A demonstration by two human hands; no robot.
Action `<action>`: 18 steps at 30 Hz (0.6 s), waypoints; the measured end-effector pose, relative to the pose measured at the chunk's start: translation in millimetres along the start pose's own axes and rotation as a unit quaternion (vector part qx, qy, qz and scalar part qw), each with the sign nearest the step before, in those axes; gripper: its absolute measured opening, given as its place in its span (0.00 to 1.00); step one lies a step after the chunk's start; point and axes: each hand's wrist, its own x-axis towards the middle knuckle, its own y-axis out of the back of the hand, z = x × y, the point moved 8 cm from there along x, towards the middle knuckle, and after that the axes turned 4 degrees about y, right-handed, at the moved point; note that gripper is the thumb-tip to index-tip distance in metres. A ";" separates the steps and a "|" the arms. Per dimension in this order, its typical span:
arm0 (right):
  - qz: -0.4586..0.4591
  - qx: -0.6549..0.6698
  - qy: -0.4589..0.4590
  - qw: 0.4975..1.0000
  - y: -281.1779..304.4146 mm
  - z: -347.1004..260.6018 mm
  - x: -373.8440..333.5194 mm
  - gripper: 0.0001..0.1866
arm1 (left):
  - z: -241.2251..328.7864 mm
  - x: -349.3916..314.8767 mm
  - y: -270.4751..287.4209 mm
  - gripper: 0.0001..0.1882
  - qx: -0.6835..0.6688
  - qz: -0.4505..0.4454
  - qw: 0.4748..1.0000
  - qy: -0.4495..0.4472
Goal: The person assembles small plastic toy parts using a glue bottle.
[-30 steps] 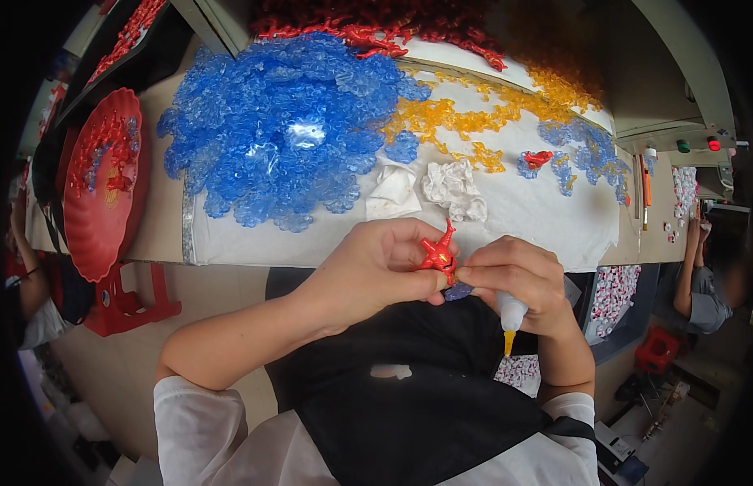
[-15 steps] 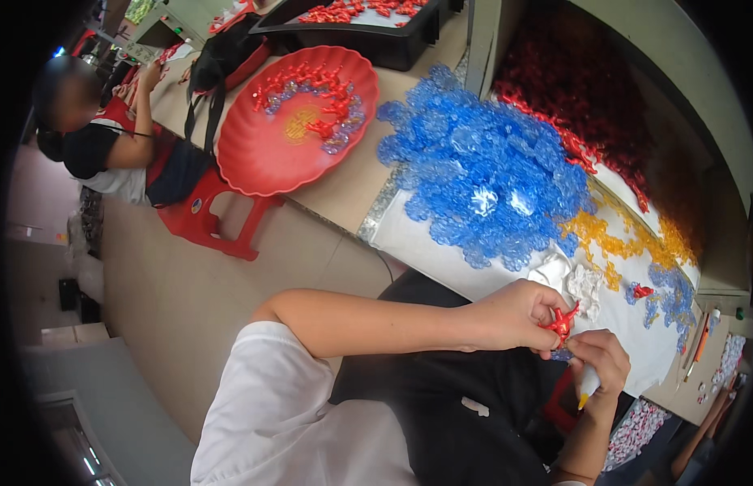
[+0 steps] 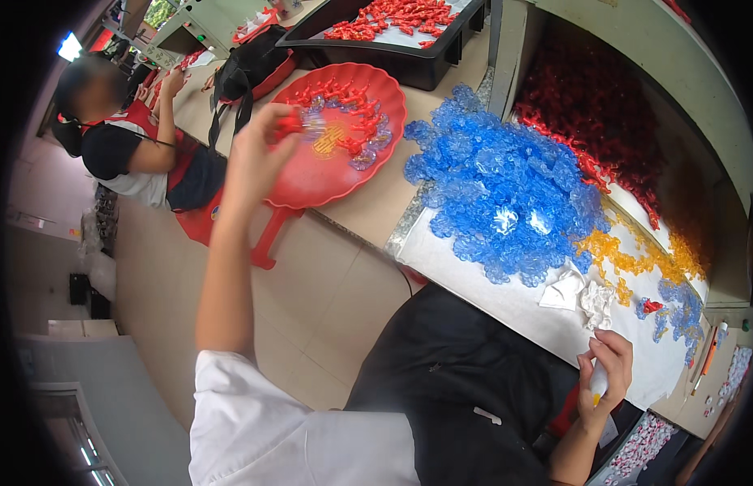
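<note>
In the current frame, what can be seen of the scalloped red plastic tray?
The scalloped red plastic tray looks smooth and shallow, a gold emblem at its centre. Small red figures and translucent bluish pieces curve along its far and right sides. It lies at the beige tabletop's edge, near a black rectangular bin. The left hand, apparently holding a blurred red piece, overlaps its left side; contact is unclear.

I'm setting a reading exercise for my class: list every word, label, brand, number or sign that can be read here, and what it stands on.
No wording can be read with certainty.
Scalloped red tray: gold emblem, too fine to make out surely.
Red stool: small sticker, too small to read.
White bottle in the right hand: no lettering visible.
</note>
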 end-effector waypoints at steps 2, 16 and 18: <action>0.000 -0.001 -0.028 1.000 -0.8 9.8 -7.0 0.12 | -32.9 8.2 14.1 0.15 0.090 -0.011 0.995 0.028; -0.004 -0.024 -0.061 0.998 6.9 21.1 -24.1 0.12 | 0.8 -14.2 -67.1 0.14 0.099 -0.286 0.949 -0.085; 0.009 -0.036 -0.079 0.996 12.3 21.3 -24.1 0.11 | 5.1 -11.4 -69.4 0.15 0.064 -0.258 0.957 -0.115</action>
